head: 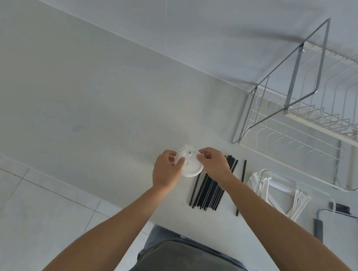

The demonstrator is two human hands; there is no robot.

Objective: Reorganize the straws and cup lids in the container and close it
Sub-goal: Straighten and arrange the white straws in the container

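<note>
Both hands meet over the white counter (109, 110), gripping a small stack of white cup lids (190, 163) between them. The left hand (167, 171) pinches the stack's left edge with thumb on top and fingers curled underneath; the right hand (214, 166) pinches the right edge the same way, so the lids sit between the two sets of fingertips, top face toward the camera. Just to the right of the lids, partly under the right wrist, a bundle of black straws (208, 191) lies flat on the counter, with one stray straw a little farther right. Beyond the straws, further right of the lids, stands the clear container (266, 172), open, with white paper-wrapped straws (297, 205) inside. Its grey lid (341, 234) lies past the container. A wire dish rack (298, 115) stands behind the container, well apart from the cup lids.
</note>
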